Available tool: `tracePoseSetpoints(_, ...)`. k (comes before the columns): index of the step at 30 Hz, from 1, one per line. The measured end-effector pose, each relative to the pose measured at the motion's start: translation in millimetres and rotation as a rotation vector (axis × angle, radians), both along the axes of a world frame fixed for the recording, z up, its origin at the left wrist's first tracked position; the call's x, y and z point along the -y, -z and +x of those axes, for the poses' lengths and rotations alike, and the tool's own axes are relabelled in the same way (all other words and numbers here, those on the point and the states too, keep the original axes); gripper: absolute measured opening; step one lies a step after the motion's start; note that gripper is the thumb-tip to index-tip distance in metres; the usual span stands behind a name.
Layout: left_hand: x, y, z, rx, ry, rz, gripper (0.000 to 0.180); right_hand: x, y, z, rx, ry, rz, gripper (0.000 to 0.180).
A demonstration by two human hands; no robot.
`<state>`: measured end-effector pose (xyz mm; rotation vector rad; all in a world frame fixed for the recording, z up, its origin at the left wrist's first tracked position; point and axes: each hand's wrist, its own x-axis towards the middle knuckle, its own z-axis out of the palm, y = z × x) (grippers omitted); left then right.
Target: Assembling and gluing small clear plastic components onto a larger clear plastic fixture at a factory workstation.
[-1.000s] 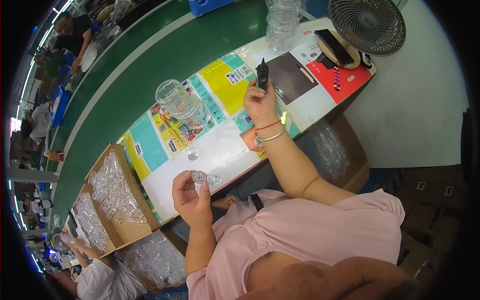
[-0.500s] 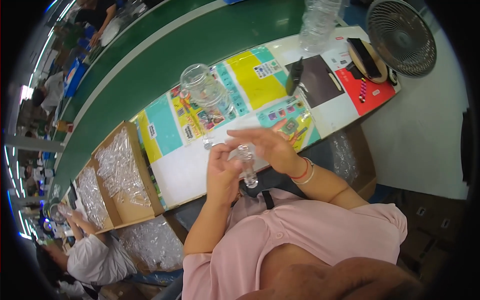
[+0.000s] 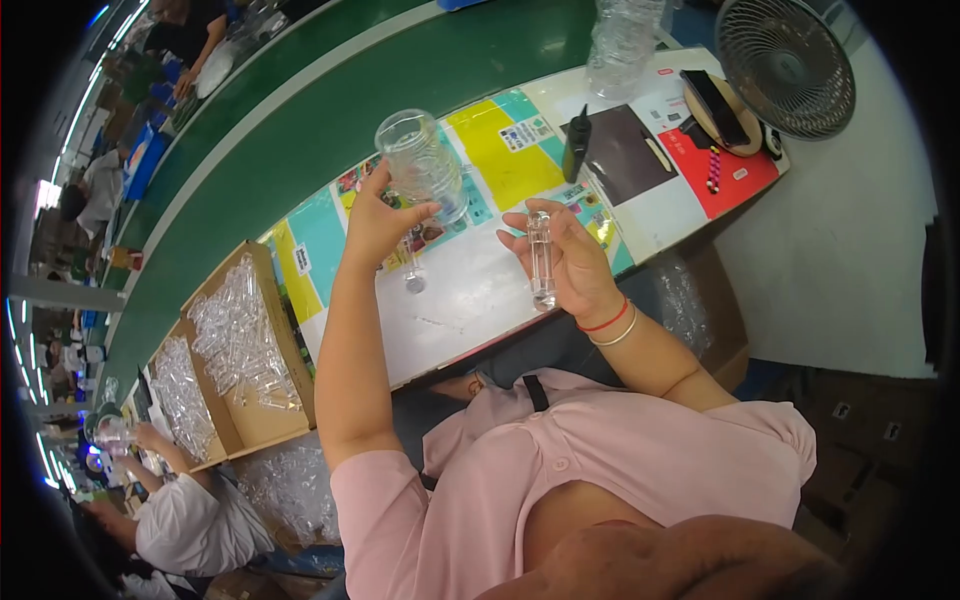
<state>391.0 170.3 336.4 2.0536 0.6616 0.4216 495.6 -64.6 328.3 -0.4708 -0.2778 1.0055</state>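
My left hand [image 3: 380, 220] is at the near left side of a clear, wide-mouthed plastic cup [image 3: 428, 165], thumb on one side and fingers on the other, gripping it. The cup leans on the table, its round rim toward the far left. In my right hand [image 3: 575, 258] is a slim clear tube [image 3: 541, 262], held roughly upright between thumb and fingers above the table's near edge. A small clear piece with a round foot [image 3: 414, 281] stands on the white tabletop, below my left hand.
Cardboard trays [image 3: 262, 425] of clear plastic parts lie to the left. A black handheld radio [image 3: 576, 150] stands beyond my right hand. Stacked clear cups [image 3: 622, 50], a fan [image 3: 787, 68] and a dark phone-like slab [image 3: 720, 108] are farther right. A green conveyor [image 3: 300, 130] runs behind; co-workers sit left.
My hands have parted. The left has moved up and away to the cup, which has shifted slightly right. My right hand now holds the tube alone, farther right and raised.
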Motion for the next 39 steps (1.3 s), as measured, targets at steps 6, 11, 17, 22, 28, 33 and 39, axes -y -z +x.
tracePoseSetpoints(6,81.0,-37.9,-18.5,0.710,-0.010,-0.419,0.090,26.3,-7.5,8.5,0.163,0.090,0.079,0.042)
tracePoseSetpoints(11,148.8,-43.7,-66.1,0.750,-0.071,-0.377,0.101,35.7,-26.1,-13.7,0.355,0.123,0.007,0.042)
tracePoseSetpoints(17,168.7,-47.2,-86.8,0.760,-0.119,-0.417,0.101,33.3,-29.4,-35.5,0.495,0.135,0.033,0.041)
tracePoseSetpoints(22,176.6,-45.7,-98.5,0.781,-0.111,-0.561,0.098,36.5,-33.0,-46.7,0.559,0.146,0.087,0.037)
tracePoseSetpoints(28,176.5,-40.6,-107.9,0.743,-0.044,-0.586,0.098,46.4,-38.6,-53.4,0.810,0.187,0.037,0.040)
tracePoseSetpoints(33,182.2,-31.1,-112.3,0.769,-0.034,-0.825,0.098,55.0,-37.9,-46.6,0.960,0.025,-0.067,0.047)
tracePoseSetpoints(39,182.0,-19.5,-127.0,0.585,0.431,-0.136,0.086,47.0,-60.6,-63.1,0.805,-0.193,-0.040,0.066)
